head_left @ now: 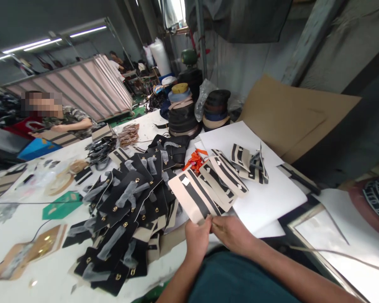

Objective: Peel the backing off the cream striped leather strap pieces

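Observation:
My left hand [197,236] and my right hand [229,230] meet near the table's front edge. Both pinch the near end of a beige panel with black stripes [192,195], which tilts up and away from me. Behind it, more striped beige panels [222,176] lie fanned out on a white sheet [268,198]. To the left spreads a heap of black pieces with gold snaps [126,210], several bearing strips of clear film. An orange scrap [194,160] lies beyond the panels.
Stacked rolls of webbing [183,111] and dark rolls [216,109] stand at the back. Brown cardboard [290,113] leans at the right. A green card [61,205] and tan pieces [34,250] lie at the left. Another person [63,120] sits at the far left.

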Demonstrator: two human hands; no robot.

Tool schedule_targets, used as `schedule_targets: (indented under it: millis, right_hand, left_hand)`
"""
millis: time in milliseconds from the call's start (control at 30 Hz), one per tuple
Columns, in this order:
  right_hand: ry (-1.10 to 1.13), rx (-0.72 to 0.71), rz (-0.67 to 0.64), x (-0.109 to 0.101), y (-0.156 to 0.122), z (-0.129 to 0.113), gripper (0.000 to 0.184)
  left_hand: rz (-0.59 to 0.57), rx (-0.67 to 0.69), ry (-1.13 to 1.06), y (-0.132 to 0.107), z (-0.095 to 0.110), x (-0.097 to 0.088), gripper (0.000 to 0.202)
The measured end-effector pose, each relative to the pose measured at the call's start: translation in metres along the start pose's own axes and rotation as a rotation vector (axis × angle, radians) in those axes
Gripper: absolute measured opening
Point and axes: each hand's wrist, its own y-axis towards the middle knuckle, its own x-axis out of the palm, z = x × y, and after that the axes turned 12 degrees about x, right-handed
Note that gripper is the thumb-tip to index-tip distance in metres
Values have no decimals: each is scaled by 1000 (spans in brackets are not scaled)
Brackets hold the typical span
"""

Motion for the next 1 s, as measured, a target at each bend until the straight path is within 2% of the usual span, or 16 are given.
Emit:
schedule_targets:
  millis: [100, 133, 200, 300, 400, 467, 533, 600, 667, 733, 800, 900, 1000]
  right_hand:
    - [-54, -206, -138, -4, -16, -16, 35]
    - [-40, -227, -181, -6, -21, -20, 35]
    - [32, -173, -207, -13, -26, -23, 34]
    - [156, -35, -178, -25, -29, -16, 27]
    - [203, 23, -145, -31, -35, -5, 27]
    - [221, 77, -125, -30, -41, 0, 30]
    - [233, 136, -106, -28, -44, 5, 34]
    - [227, 166, -87, -24, -42, 10, 38]
    - [227, 196, -85, -19, -35, 14, 42]
    - [245, 258, -108, -12, -27, 16, 45]
    - [287, 309, -131, -3, -19, 14, 49]
    - [373, 342, -161, 13, -8, 4, 51]
    - [396, 381, -234, 29, 5, -11, 52]
  left_hand:
    - [15, -136, -97, 21, 4, 11, 34]
    - [-6, -172, -125, 29, 9, 17, 36]
    - [-96, -160, -173, 48, 26, 32, 37]
    - [-278, -87, -274, 75, 61, 61, 37]
    - [-409, -102, -375, 91, 86, 90, 49]
    - [-432, -113, -436, 91, 84, 100, 61]
    - [-390, -94, -443, 84, 67, 99, 69]
    - [-326, -78, -378, 70, 36, 82, 66]
    - [-261, -109, -313, 54, 0, 51, 52]
    - [-153, -130, -225, 35, -34, 6, 37]
    - [-14, -80, -59, 18, -60, -45, 27]
    - [131, 9, 206, 0, -81, -118, 20]
    - [199, 134, 379, -1, -82, -170, 19]
